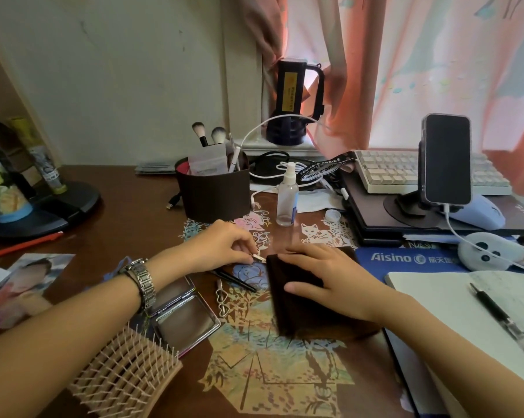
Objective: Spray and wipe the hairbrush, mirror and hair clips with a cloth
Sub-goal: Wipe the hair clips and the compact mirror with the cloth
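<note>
My left hand (224, 245) pinches a small silver hair clip (259, 257) at mid-table, right at the edge of a dark brown cloth (303, 312). My right hand (324, 276) lies flat on that cloth with fingers spread. Beside the cloth lie a heart-shaped silver clip (221, 298) and dark thin clips (236, 280). A compact mirror (185, 315) lies open under my left forearm. The beige hairbrush (125, 375) lies bristles up at the front left. A clear spray bottle (287, 200) stands upright behind the hands.
A brown round box (212, 191) with makeup brushes stands at the back. A phone on a stand (446, 159), a keyboard (387, 171) and a laptop fill the right. An open notebook with a pen (505, 321) lies front right. Photos (22, 285) lie on the left.
</note>
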The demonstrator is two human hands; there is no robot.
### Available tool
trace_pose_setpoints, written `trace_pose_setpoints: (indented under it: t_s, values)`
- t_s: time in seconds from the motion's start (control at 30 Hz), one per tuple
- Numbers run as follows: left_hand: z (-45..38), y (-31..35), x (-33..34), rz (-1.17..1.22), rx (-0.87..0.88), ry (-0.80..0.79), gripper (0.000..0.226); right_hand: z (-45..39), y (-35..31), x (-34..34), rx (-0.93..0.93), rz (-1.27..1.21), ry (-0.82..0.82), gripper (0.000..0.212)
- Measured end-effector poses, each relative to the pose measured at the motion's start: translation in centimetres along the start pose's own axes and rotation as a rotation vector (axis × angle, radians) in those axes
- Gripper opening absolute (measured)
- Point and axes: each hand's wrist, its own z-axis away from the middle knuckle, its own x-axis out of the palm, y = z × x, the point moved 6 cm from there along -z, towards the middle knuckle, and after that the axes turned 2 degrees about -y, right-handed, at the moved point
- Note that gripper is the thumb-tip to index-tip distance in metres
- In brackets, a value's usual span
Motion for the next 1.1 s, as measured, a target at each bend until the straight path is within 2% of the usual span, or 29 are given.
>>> trace_pose_setpoints:
  t_s: [0.13,0.57,1.1]
  values:
    - [0.1,0.3,0.0,-0.042,0.023,0.022,0.016,0.0,0.0,1.7,0.012,0.041,-0.073,0.069]
    - [0.1,0.2,-0.1,-0.01,0.016,0.055,0.016,-1.7,-1.3,1.8,-0.006,-0.059,-0.031,0.074]
    - [0.1,0.2,-0.1,0.013,0.029,0.053,0.017,0.9,0.4,1.7,0.059,0.04,-0.114,0.075]
